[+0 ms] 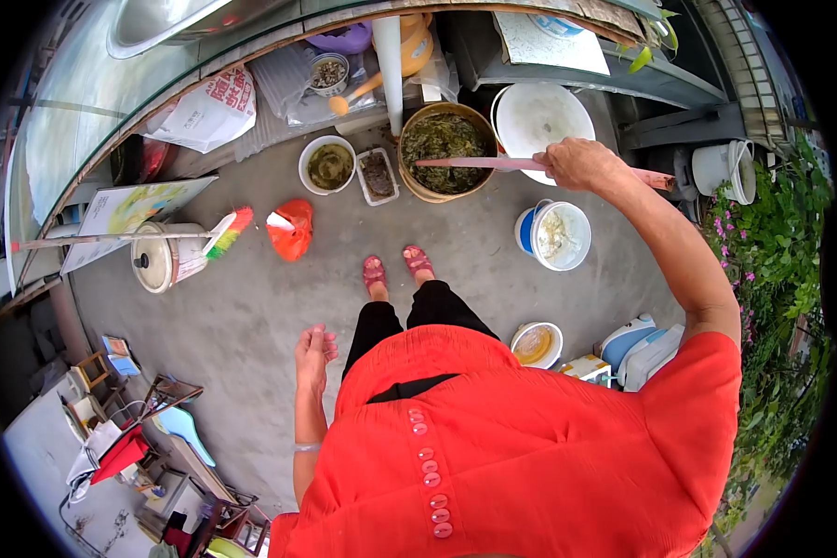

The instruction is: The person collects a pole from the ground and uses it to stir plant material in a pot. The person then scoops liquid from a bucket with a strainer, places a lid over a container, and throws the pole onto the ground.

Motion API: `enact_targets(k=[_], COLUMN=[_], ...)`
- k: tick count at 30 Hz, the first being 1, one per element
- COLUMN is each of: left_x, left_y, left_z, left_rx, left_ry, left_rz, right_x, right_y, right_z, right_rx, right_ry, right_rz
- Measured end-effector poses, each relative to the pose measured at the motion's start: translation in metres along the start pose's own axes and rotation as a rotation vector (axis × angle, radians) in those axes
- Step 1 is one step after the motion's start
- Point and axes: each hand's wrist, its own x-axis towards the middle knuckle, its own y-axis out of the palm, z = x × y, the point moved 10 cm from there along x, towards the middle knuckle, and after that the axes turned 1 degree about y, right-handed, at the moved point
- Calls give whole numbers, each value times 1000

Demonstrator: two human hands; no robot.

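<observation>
My right hand [581, 165] is closed around a long pinkish flat stick [474, 163], which runs leftward. The stick's far end reaches over a round tan tub [428, 192] full of a dark green, leafy wet mass [446, 135]; I cannot tell how deep the tip goes. Behind the stick stands a white basin [547, 116]. My left hand [316, 350] hangs by my side with nothing in it, its fingers loosely bent and apart. Left of the tub are a white bucket with murky green liquid [330, 167] and a small white tray with brown contents [378, 175].
A white bucket with pale residue [558, 236] and another with yellowish contents [536, 345] stand on the right. On the left are a red plastic bag [290, 230], a broom [228, 232] and a lidded bucket [158, 258]. A glass-topped counter edge [205, 67] overhangs the far side.
</observation>
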Motion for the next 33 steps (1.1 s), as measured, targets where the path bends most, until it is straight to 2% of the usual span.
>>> enact_targets(k=[7,8,11,16,21,23,26,33], left_x=[-15,-16,-23,-26,-25,-26,-21,-6], left_y=[-20,-20,-15,-10,-5,1,7,8], left_z=[16,19,18,15,19,20,16,16], left_rx=[-6,-16,-8,-13,-12,-6,-5,31], left_ry=[-40,-52,-69,-54,-53,-51,-15,10], left_rz=[-65,-65,-86,-90,-88,-66,-33,26], right_x=[26,26,26,72,100,106,96,56], right_y=[74,85,119,159,199,205,188,130], right_z=[-20,-27,-35,-48,-48,-44,-35,-59], right_rx=[157,126,31,-132,-159,-157,-166,-127], right_ry=[71,98,113,170,238,261,230,180], right_rz=[120,84,178,56,106,77,-94,-21])
